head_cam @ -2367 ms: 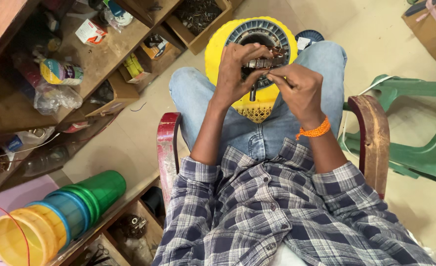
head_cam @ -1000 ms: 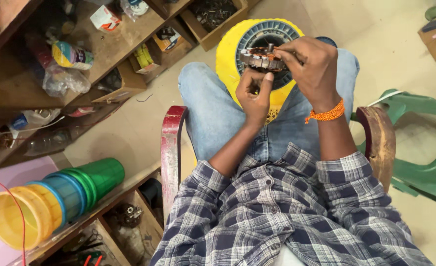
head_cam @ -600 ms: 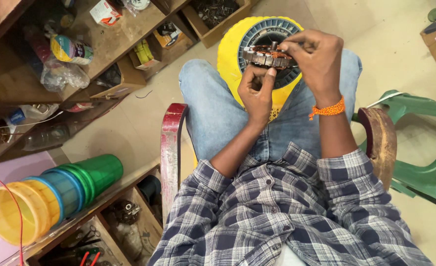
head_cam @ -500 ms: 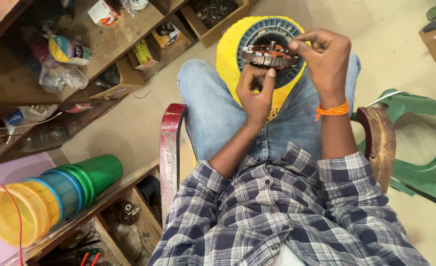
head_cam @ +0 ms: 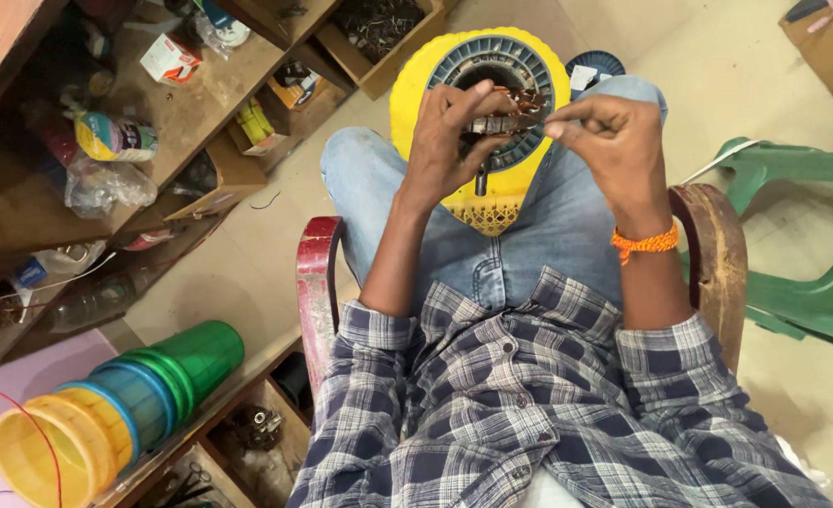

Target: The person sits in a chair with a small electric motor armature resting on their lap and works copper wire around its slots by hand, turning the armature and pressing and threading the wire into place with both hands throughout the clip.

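The left hand (head_cam: 454,141) is closed around a small round metal motor core wound with copper wire (head_cam: 509,115), holding it up over the person's knees, just above a yellow round plastic fan housing with a grey ribbed ring (head_cam: 492,85) that rests between the lower legs. The right hand (head_cam: 614,141) is pinched shut at thumb and forefinger against the core's right edge, probably on a fine wire end, though the strand is too thin to make out. As a judgement, the winding work looks partly done: copper coils already fill the core, which is not yet seated in the housing. To the left, an open wooden box (head_cam: 379,38) holds a tangle of dark wire or metal scraps, a wooden shelf (head_cam: 191,103) carries a small white carton (head_cam: 170,58) and a printed packet (head_cam: 115,138), and a nested stack of plastic tumblers, green, blue and yellow (head_cam: 115,414), lies on its side with nothing visible inside.
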The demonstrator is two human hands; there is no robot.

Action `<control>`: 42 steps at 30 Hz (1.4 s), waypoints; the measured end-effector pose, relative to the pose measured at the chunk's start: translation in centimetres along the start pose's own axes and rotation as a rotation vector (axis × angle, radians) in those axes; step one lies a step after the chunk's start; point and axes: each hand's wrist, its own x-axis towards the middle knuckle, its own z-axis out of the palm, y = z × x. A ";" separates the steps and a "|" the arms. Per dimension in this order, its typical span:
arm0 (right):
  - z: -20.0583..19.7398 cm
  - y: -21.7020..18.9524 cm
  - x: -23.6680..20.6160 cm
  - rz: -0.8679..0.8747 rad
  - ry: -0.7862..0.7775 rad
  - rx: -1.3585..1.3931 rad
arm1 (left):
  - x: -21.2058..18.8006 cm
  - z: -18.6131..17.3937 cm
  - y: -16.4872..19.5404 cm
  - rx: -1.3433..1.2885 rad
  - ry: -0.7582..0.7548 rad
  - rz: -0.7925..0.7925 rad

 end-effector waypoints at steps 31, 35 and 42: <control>2.8 5.2 -3.1 -0.487 0.121 -0.376 | -3.6 3.8 -1.4 0.511 0.207 0.376; 2.2 6.6 -2.3 -0.404 0.155 -0.485 | -2.0 4.1 -1.3 0.383 0.145 0.252; 1.0 5.7 -1.3 -0.322 0.122 -0.446 | 0.1 2.0 1.5 0.465 0.142 0.321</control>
